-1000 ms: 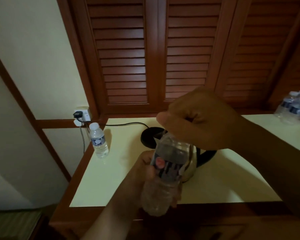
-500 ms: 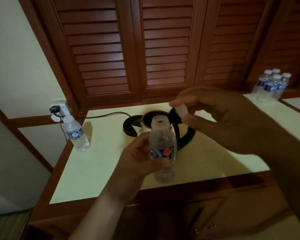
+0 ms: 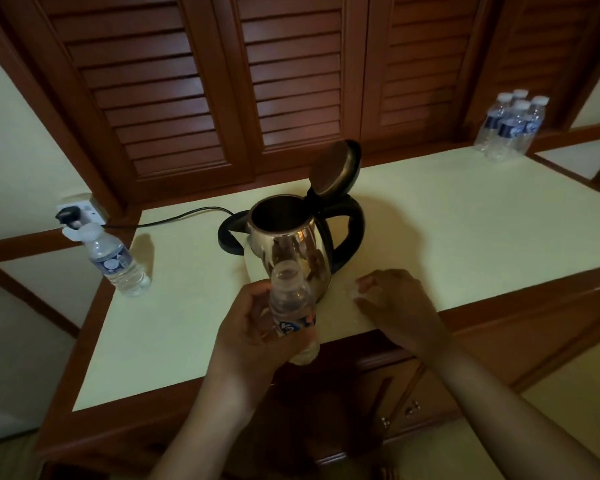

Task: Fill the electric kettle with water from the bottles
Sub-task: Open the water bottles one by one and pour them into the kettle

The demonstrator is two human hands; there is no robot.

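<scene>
Six bottles are showing: one open bottle (image 3: 288,299) is sitting in the left hand (image 3: 248,329), one capped bottle (image 3: 118,263) is standing alone at the counter's (image 3: 174,323) left, and a cluster of four (image 3: 510,129) is standing at its far right. One kettle (image 3: 291,247) is standing there. One cap (image 3: 356,293) is sitting in the right hand (image 3: 392,299). Two hands are showing. Four louvred panels (image 3: 291,81) are lining the back.

The kettle (image 3: 291,251) was open from above, lid (image 3: 333,168) raised behind. The counter (image 3: 465,220) lay free on both sides; one bottle (image 3: 118,268) stood left, a bottle cluster (image 3: 510,129) far right.
</scene>
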